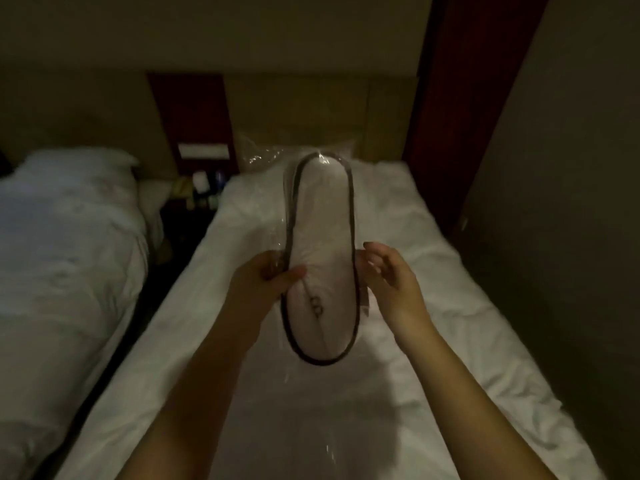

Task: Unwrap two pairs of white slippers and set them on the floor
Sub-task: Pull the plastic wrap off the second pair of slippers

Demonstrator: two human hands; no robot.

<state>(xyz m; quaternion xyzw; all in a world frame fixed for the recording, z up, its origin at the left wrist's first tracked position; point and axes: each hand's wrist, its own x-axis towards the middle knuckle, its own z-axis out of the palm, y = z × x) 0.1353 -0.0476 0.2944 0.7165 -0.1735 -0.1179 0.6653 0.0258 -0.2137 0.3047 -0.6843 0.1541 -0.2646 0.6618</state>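
Hands: left [266, 275] grips wrapped slippers [320, 237] (right [388, 275] open).

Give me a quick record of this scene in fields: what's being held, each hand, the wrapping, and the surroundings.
held item: white slipper pack with dark trim, raised above the bed
wrapping: clear plastic wrapper, still on
left hand: grips the pack's left edge
right hand: open, fingers at the right edge
second bed: to the left
floor: no slippers visible there
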